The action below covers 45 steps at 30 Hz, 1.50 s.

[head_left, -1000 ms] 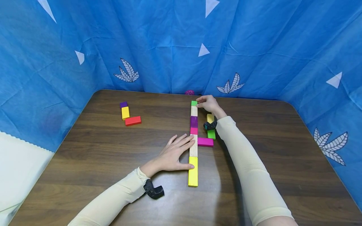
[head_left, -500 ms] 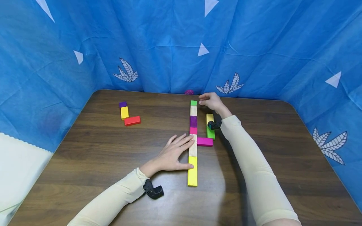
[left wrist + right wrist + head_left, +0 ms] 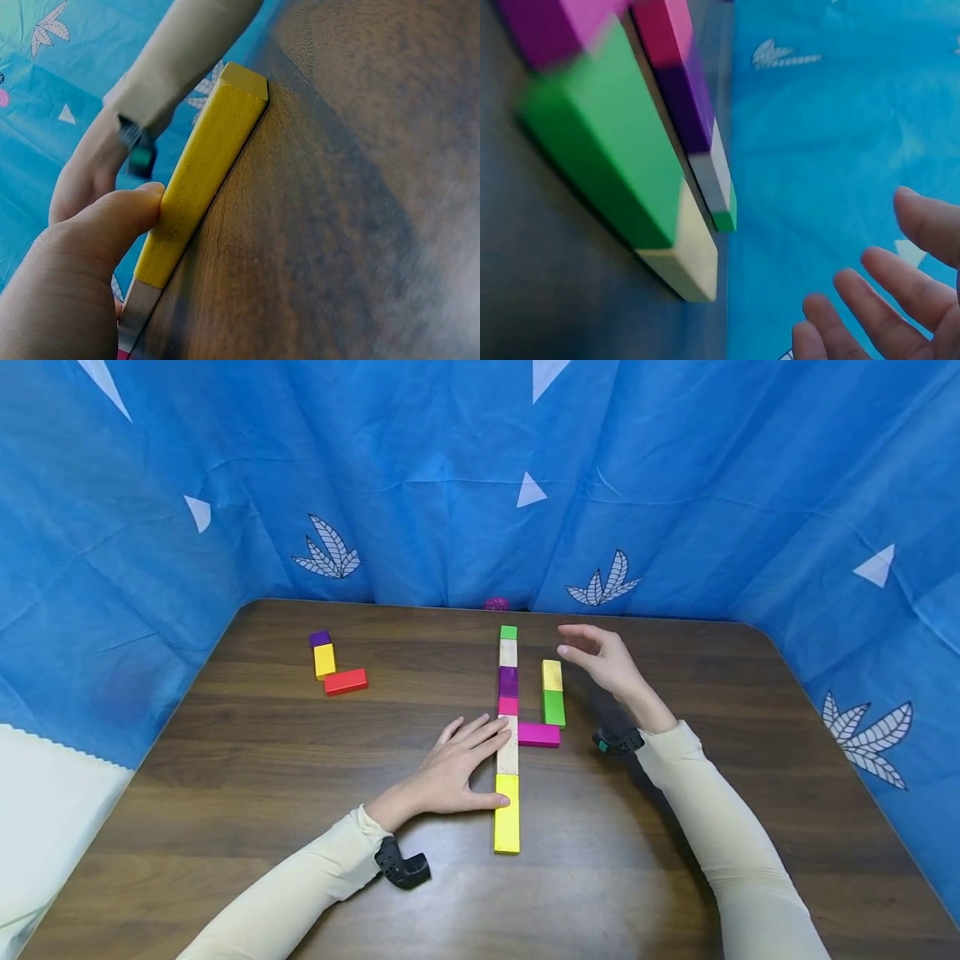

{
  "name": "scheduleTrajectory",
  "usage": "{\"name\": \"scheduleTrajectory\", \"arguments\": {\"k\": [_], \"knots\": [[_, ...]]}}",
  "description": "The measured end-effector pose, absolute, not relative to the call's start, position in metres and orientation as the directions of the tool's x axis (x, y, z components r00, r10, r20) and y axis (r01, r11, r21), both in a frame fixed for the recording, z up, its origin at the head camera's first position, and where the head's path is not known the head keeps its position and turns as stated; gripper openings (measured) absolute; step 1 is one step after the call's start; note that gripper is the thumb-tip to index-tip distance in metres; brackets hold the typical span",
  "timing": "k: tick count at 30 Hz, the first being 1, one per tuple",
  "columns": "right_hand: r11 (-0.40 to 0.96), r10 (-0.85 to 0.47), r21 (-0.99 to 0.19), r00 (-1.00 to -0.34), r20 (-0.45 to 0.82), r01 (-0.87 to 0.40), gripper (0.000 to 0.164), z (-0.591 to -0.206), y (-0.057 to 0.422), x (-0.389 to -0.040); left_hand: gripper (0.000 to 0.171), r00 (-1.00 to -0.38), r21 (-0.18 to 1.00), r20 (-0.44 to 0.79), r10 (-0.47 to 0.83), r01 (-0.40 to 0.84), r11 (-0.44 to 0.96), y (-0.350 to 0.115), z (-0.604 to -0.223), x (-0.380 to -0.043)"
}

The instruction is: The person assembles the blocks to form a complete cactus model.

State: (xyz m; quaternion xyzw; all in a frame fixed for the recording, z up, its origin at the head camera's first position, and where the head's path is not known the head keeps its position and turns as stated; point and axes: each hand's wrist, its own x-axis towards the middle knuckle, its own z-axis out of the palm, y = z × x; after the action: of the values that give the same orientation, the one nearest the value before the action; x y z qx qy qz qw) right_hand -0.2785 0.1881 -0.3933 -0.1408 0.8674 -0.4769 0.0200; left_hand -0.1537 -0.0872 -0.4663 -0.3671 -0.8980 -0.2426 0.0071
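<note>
A straight row of blocks runs away from me on the table: a long yellow block (image 3: pixel 507 827), a plain wood block (image 3: pixel 507 756), a pink block (image 3: pixel 507 706), a purple block (image 3: pixel 507 682), a whitish block (image 3: pixel 508 652) and a small green block (image 3: pixel 508 632) at the far end. My left hand (image 3: pixel 450 772) lies with spread fingers on the row, its thumb (image 3: pixel 131 210) touching the yellow block. To the right, a magenta block (image 3: pixel 539 735) sticks out sideways, with a longer green block (image 3: pixel 554 708) and a pale yellow block (image 3: pixel 552 675) beyond. Holding nothing, my right hand (image 3: pixel 607 664) hovers right of these.
At the left back lie a dark purple block (image 3: pixel 320 638), a yellow-orange block (image 3: pixel 325 662) and a red block (image 3: pixel 346 682). A blue patterned curtain (image 3: pixel 420 485) hangs behind the brown wooden table (image 3: pixel 300 760).
My right hand has left the small green block at the far end and moved right and toward me, its fingers apart. My left hand has stayed on the row.
</note>
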Motion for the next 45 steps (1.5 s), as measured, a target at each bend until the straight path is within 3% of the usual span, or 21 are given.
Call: {"name": "scheduleTrajectory", "arguments": {"k": [11, 21, 30, 45], "knots": [[0.466, -0.312, -0.837, -0.939, 0.147, -0.286, 0.053, -0.413, 0.202, -0.235, 0.093, -0.741, 0.416, 0.167, 0.650, 0.651, 0.635, -0.087, -0.466, -0.153], [0.592, -0.331, -0.747, -0.936, 0.118, -0.303, 0.056, -0.433, 0.204, -0.227, 0.092, -0.733, 0.413, 0.180, 0.656, 0.661, 0.626, -0.087, -0.465, -0.154], [0.674, -0.447, -0.605, -0.886, 0.122, -0.423, 0.064, -0.444, 0.207, -0.223, 0.092, -0.730, 0.410, 0.172, 0.662, 0.664, 0.626, -0.087, -0.463, -0.156], [0.731, -0.519, -0.497, -0.854, 0.042, -0.468, 0.067, -0.450, 0.205, -0.221, 0.092, -0.734, 0.415, 0.160, 0.660, 0.656, 0.630, -0.088, -0.464, -0.157]]}}
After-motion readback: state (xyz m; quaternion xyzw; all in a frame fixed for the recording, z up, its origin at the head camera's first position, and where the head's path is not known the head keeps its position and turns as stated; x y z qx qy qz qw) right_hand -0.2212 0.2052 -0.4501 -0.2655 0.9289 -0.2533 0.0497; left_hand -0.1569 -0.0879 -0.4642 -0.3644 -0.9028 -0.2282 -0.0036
